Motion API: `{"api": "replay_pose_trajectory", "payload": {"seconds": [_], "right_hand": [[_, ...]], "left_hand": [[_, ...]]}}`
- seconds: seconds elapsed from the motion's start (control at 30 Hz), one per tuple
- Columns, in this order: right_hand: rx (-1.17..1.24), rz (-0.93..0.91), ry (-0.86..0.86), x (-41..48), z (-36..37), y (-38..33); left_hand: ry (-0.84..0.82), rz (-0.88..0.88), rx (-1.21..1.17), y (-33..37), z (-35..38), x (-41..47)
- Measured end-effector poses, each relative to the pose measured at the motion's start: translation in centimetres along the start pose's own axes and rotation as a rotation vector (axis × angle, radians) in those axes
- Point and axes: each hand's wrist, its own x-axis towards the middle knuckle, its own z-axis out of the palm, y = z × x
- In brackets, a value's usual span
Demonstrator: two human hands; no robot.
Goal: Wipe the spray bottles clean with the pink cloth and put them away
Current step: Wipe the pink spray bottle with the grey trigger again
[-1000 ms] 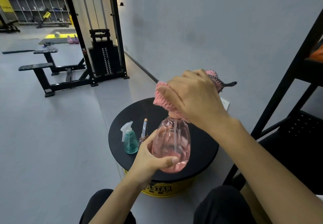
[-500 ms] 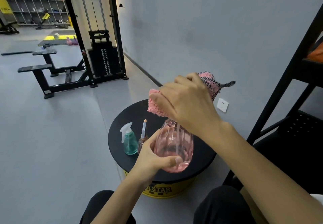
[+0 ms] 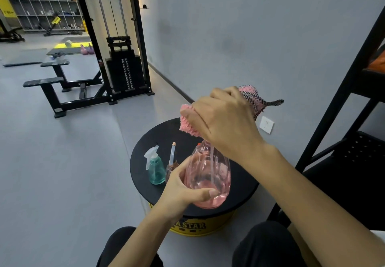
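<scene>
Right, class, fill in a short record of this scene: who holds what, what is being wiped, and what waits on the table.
Left hand: grips pink bottle round its lower body
Right hand: grips pink cloth over the bottle's top
Waiting: teal spray bottle, upright on black round table
Beside it: small brown bottle, upright

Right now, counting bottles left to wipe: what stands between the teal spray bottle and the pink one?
In the head view, a small brown bottle with a clear tube stands between them.

Pink spray bottle (image 3: 208,175) upright, pink cloth (image 3: 188,124) covering top, teal bottle (image 3: 156,167) beside
</scene>
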Motion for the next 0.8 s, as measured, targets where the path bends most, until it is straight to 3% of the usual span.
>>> {"api": "replay_pose_trajectory", "payload": {"seconds": [0.07, 0.3, 0.5, 0.6, 0.7, 0.8], "right_hand": [[0.036, -0.021, -0.04, 0.1, -0.4, 0.7], [0.145, 0.16, -0.176, 0.2, -2.1, 2.4], [-0.063, -0.055, -0.099, 0.2, -1.1, -0.1], [-0.031, -0.089, -0.085, 0.5, -0.9, -0.1], [0.074, -0.005, -0.049, 0.5, -1.4, 1.5], [0.15, 0.165, -0.129, 0.3, -1.7, 3.2]], "left_hand": [[0.011, -0.003, -0.042, -0.2, -0.1, -0.2], [-0.018, -0.012, -0.09, -0.2, -0.8, -0.4], [-0.066, 0.0, -0.033, 0.3, 0.0, 0.0], [-0.064, 0.003, -0.08, 0.3, 0.2, -0.3], [-0.025, -0.01, -0.135, 0.1, -0.1, -0.6], [-0.013, -0.032, -0.156, 0.0, -0.3, -0.7]]}}
